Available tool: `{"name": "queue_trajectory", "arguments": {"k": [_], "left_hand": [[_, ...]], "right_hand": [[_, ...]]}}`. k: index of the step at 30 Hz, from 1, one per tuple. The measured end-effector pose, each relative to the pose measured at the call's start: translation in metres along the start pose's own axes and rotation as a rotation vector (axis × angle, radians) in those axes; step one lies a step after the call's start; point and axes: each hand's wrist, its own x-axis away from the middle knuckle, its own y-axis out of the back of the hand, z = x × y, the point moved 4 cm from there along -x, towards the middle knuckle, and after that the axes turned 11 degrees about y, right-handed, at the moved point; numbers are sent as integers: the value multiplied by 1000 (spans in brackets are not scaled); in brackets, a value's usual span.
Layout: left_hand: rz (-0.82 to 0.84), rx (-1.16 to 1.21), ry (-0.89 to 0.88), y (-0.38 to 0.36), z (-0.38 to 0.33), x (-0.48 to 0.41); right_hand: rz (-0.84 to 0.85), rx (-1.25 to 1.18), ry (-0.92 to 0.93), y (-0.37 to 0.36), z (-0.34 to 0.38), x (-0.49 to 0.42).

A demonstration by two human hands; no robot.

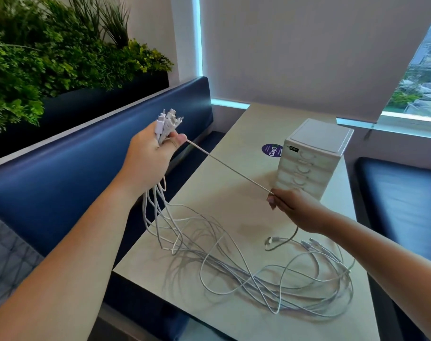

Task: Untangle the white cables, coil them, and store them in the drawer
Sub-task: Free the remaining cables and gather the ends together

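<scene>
White cables (236,269) sprawl in loose, overlapping loops across the near part of the bench (221,198), their free plugs lying toward its right side. Above them the right hand (287,206) pinches a single strand (229,166), drawn taut up to the left hand (150,153), whose fingers are curled round a bunch of plug ends (the other strands trail down from it onto the bench). Untangling looks to be the step in hand; nothing is coiled. Next, that one strand likely needs drawing free of the loops, slowly, lest it knot. Farther back stands the small drawer unit (310,158), its drawers apparently all closed.
</scene>
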Motion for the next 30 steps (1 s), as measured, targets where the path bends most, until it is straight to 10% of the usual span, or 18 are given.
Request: {"name": "queue_trajectory", "arguments": {"k": [30], "left_hand": [[4,63,114,-10,23,4]], "right_hand": [[-57,-314,-67,-8,-16,22]]}}
